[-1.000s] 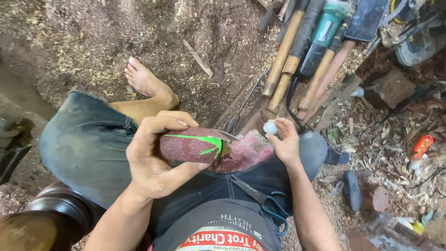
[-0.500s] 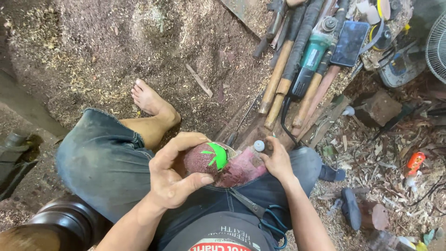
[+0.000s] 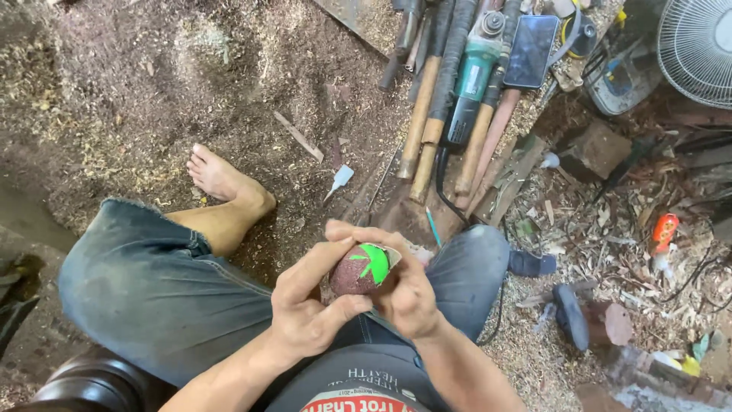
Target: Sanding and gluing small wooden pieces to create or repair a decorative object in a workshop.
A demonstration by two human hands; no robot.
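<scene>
We found both hands clamped on the red carved strawberry [image 3: 360, 268]: left hand [image 3: 309, 305] cradling, right hand [image 3: 408, 294] gripping. Hand-finishing judged underway; the next move required a steady turn.

Right hand [image 3: 408, 294] has closed onto the strawberry carving [image 3: 362, 268].

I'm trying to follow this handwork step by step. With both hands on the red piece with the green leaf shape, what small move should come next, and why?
Probably a slight turn of the red piece between the fingers. The left hand cups it from below with the index finger arched over the top, and the right hand presses its other side, so only the face with the green leaf shape shows; turning would bring a hidden side into view.
</scene>
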